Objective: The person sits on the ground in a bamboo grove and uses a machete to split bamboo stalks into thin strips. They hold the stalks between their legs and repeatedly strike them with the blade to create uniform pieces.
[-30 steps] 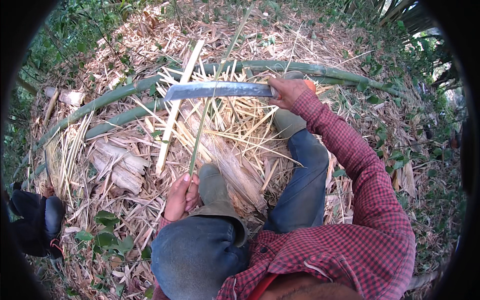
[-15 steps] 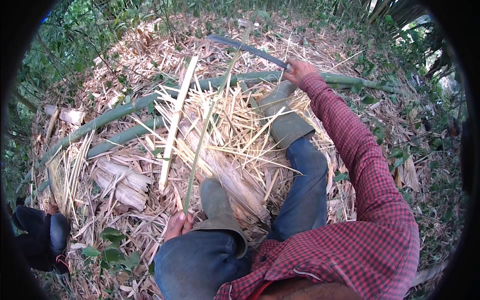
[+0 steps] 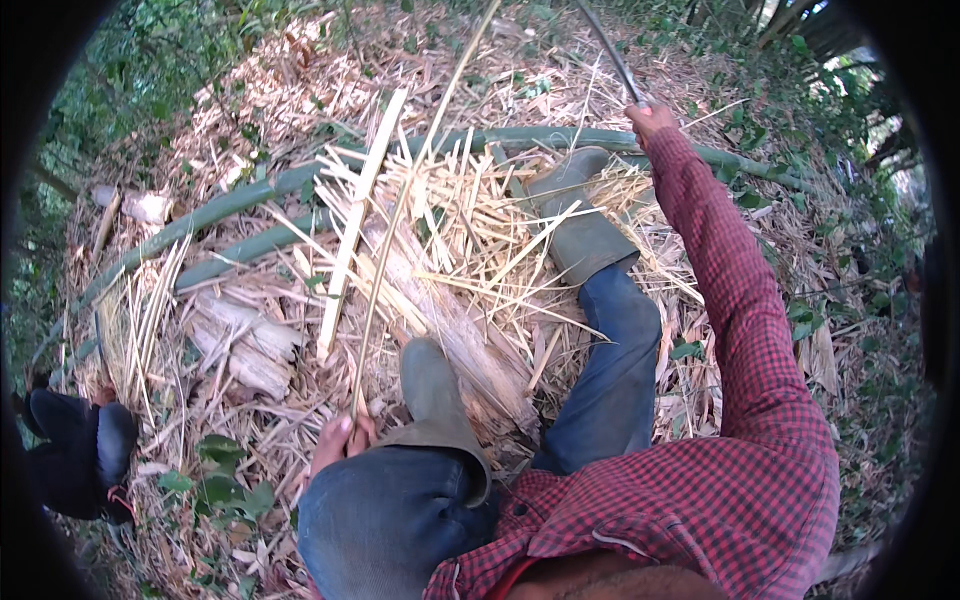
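My left hand, low beside my left knee, is closed on the near end of a long, thin bamboo strip. The strip slants up and away past the top of the view. Out at the upper right, my right hand grips a machete by its handle. Its dark blade points up and to the left, its tip close to the picture's top rim, apart from the strip. Beneath the strip lies a pile of pale split bamboo strips, with a wider flat slat at its left.
Green bamboo poles cross the ground beyond my boots. A weathered log runs under the pile, and broken wood lies to the left. Another person's dark-clothed legs show at the left edge. Dry leaves cover the ground.
The machete has swung up and to the right, away from the strip, with my right hand. The strip has turned from its green face to a paler, narrower side.
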Action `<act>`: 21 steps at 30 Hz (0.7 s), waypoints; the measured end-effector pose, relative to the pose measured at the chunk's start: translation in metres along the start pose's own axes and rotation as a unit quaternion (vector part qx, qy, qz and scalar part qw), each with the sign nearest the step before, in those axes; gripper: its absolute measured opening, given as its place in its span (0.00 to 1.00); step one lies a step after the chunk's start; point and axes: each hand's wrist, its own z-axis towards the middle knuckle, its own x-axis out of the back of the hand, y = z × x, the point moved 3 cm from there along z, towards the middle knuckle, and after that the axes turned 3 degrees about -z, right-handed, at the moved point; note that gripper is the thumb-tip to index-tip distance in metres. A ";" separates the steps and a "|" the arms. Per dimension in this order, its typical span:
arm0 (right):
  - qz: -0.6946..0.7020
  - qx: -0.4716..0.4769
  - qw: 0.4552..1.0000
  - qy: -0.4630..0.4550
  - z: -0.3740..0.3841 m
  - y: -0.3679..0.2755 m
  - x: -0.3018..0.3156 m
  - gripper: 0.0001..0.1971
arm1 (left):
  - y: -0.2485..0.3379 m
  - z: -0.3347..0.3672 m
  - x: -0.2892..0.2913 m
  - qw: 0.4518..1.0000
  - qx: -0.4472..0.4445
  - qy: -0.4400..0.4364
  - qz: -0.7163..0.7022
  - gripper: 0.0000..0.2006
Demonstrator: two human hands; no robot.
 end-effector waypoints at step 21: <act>-0.236 0.476 0.782 -0.326 -0.306 -0.048 -0.126 0.14 | -0.007 0.060 -0.028 0.996 0.066 0.054 -0.024 0.13</act>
